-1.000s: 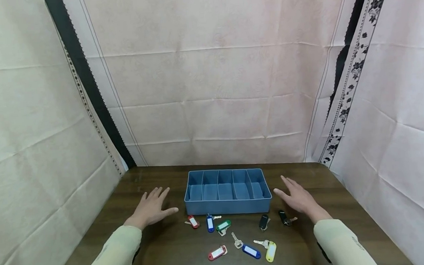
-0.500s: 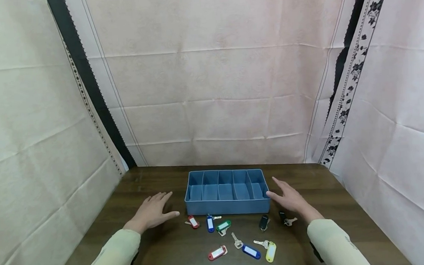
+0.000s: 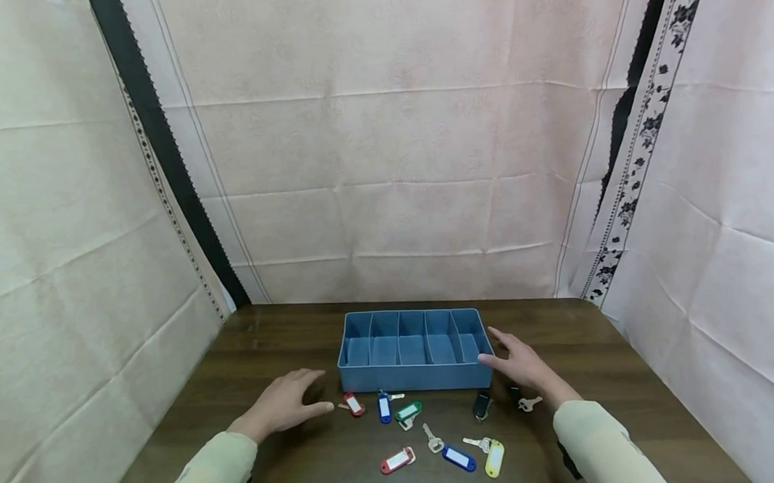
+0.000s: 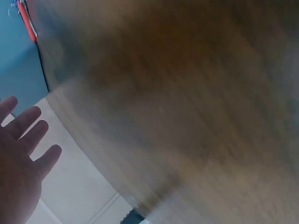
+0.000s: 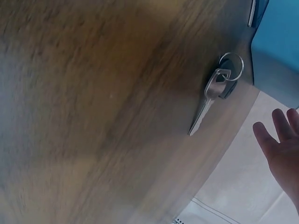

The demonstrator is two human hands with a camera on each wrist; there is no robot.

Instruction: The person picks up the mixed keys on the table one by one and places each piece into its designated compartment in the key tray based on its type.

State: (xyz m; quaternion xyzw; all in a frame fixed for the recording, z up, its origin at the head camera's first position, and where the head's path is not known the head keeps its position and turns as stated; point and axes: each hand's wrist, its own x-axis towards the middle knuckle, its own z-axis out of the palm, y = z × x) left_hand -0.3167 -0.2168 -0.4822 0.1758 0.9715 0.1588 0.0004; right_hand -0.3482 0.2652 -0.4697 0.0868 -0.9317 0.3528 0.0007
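Note:
A blue tray (image 3: 417,378) with several compartments stands at the table's middle. My left hand (image 3: 282,405) is spread left of it, thumb tip near a red-tagged key (image 3: 352,404); the left wrist view shows the fingers (image 4: 35,135) apart and holding nothing. At the tray's right front corner is my right hand (image 3: 526,369), fingers spread; whether it touches the tray I cannot tell. A black-tagged key (image 5: 213,93) lies near that hand in the right wrist view. Blue (image 3: 384,408) and green (image 3: 408,411) tags with keys lie before the tray.
Nearer the front edge lie a red tag (image 3: 397,460), a blue tag (image 3: 459,458) and a yellow tag (image 3: 495,459), with keys. Another black tag (image 3: 482,405) is in front of the tray's right end. Pale cloth (image 3: 408,138) hangs behind the table and on both sides.
My right hand has moved left to the tray's right corner. My left hand has shifted slightly toward the front and right. The tray and keys have stayed in place.

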